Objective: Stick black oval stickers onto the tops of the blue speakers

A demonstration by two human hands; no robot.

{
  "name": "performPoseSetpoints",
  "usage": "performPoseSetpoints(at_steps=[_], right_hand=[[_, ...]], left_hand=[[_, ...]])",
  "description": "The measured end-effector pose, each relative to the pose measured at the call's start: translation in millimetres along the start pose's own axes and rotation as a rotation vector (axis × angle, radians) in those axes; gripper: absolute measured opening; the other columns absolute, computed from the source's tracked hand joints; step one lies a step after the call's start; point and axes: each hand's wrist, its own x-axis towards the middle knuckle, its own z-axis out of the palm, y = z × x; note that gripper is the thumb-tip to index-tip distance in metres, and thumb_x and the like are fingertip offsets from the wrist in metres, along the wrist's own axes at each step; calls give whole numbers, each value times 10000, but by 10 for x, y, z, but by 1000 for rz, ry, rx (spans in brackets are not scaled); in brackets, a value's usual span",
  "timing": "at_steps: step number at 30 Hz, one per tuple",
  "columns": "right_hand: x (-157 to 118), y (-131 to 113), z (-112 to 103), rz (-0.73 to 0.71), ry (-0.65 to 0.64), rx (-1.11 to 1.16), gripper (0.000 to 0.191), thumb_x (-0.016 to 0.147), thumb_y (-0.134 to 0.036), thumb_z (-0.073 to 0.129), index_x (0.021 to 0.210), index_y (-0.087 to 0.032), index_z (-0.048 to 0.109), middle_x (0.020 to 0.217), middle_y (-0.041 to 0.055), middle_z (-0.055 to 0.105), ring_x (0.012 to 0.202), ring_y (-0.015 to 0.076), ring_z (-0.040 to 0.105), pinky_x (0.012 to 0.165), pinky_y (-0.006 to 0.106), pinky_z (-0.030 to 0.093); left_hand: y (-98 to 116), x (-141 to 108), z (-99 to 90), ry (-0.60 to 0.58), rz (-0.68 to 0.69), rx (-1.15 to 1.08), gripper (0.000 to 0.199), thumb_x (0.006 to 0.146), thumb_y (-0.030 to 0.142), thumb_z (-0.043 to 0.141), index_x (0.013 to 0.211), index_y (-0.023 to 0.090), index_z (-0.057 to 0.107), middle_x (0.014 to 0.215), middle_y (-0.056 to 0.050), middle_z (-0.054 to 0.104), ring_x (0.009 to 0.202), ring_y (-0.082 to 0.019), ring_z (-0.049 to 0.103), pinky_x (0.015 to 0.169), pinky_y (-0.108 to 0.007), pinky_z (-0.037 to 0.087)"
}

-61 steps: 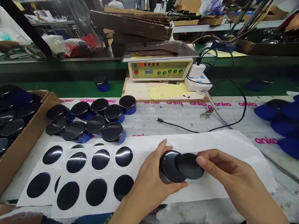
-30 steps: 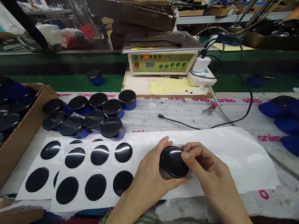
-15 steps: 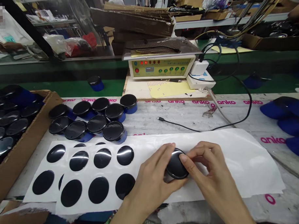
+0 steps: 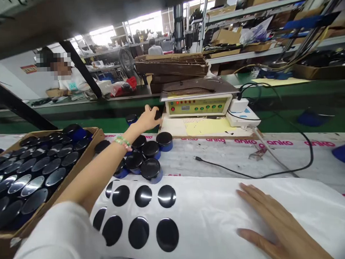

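My left hand [image 4: 149, 118] reaches far forward over the green belt, its fingers curled over a round black-topped piece [image 4: 158, 114] that they partly hide. Just left of it on the belt stands another blue cup-like piece with a black top [image 4: 131, 119]. Under and beside my left forearm, several more black-topped blue pieces [image 4: 151, 169] stand in a group. My right hand [image 4: 273, 220] lies open, fingers stretched, over the white backing sheet [image 4: 209, 207]. Glossy black round stickers [image 4: 167, 234] sit in rows on the sheet's left part.
A cardboard box [image 4: 97, 137] full of black-topped pieces stands at the left. Behind the table, a control box [image 4: 198, 106] with lit lights rests on a board beside a white adapter [image 4: 239, 104]. A black cable [image 4: 225, 169] crosses the table. A person [image 4: 74, 80] sits beyond the belt.
Both hands were together at a black-topped round piece over the sheet. My left hand has moved far forward to the belt; the right has opened and settled rightward. The view has tilted up.
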Motion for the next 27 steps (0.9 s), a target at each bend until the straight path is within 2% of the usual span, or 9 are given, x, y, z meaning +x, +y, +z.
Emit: performPoseSetpoints(at_steps=[4, 7, 10, 12, 14, 16, 19, 22, 27], right_hand=[[-137, 386, -3, 79, 28, -23, 749, 817, -539, 582, 1471, -384, 251, 1491, 46, 373, 1306, 387, 403, 1057, 631, 318], [-137, 404, -140, 182, 105, -10, 641, 837, -513, 558, 1426, -425, 321, 1455, 69, 413, 1311, 382, 391, 1069, 593, 301], [23, -16, -261, 234, 125, 106, 458, 832, -495, 576, 1273, -408, 488, 1299, 89, 539, 1197, 352, 508, 1008, 530, 396], [196, -441, -259, 137, -6, 294, 356, 822, -456, 605, 1158, -347, 561, 1166, 67, 605, 1038, 300, 607, 853, 448, 527], [366, -829, -184, 86, -167, 405, 288, 809, -403, 629, 1077, -300, 605, 1053, 56, 635, 915, 260, 641, 736, 373, 561], [494, -1078, -75, 87, -236, 411, 281, 747, -332, 687, 1012, -263, 624, 991, 60, 634, 889, 271, 623, 737, 390, 547], [580, -1183, 39, 109, -251, 376, 237, 683, -195, 679, 903, -241, 607, 958, 62, 612, 860, 276, 576, 732, 428, 503], [582, -1151, 28, 128, -287, 420, 227, 676, -145, 635, 876, -223, 561, 935, 62, 589, 848, 258, 546, 728, 420, 465], [552, -1143, -53, 131, -306, 527, 156, 769, -138, 564, 876, -235, 506, 900, 32, 568, 831, 208, 524, 749, 372, 441]], left_hand=[[-267, 182, 84, -31, -61, 44, 375, 924, 377, 520, 1172, 98, 558, 1195, -94, 570, 1016, -213, 610, 932, -428, 490], [-242, 76, 155, -75, -11, 43, 445, 915, 429, 517, 1217, 103, 538, 1189, -103, 573, 1076, -262, 577, 958, -478, 444], [-57, -126, 241, -177, 80, 15, 569, 748, 431, 717, 1203, 119, 580, 1088, -97, 616, 1011, -285, 602, 929, -439, 456], [136, -321, 257, -173, 115, 10, 548, 716, 315, 749, 1211, 148, 584, 1097, -104, 609, 1032, -298, 588, 947, -430, 442], [359, -601, 230, -66, 131, -42, 506, 787, 255, 671, 1267, 172, 535, 1189, -107, 552, 1130, -283, 530, 1015, -419, 392], [569, -977, 216, 59, 111, -252, 518, 828, 286, 635, 1319, 232, 481, 1247, -77, 497, 1178, -232, 497, 1038, -351, 388], [749, -1598, 366, -30, -122, -738, 483, 872, 388, 591, 1332, 379, 442, 1288, -22, 461, 1168, -187, 524, 964, -283, 466], [748, -2009, 679, 59, -381, -960, 489, 888, 414, 560, 1352, 342, 423, 1338, -33, 447, 1241, -199, 481, 1006, -290, 439], [666, -2065, 928, 156, -504, -1007, 587, 862, 493, 565, 1381, 277, 396, 1373, -58, 447, 1318, -220, 407, 1014, -289, 425]])
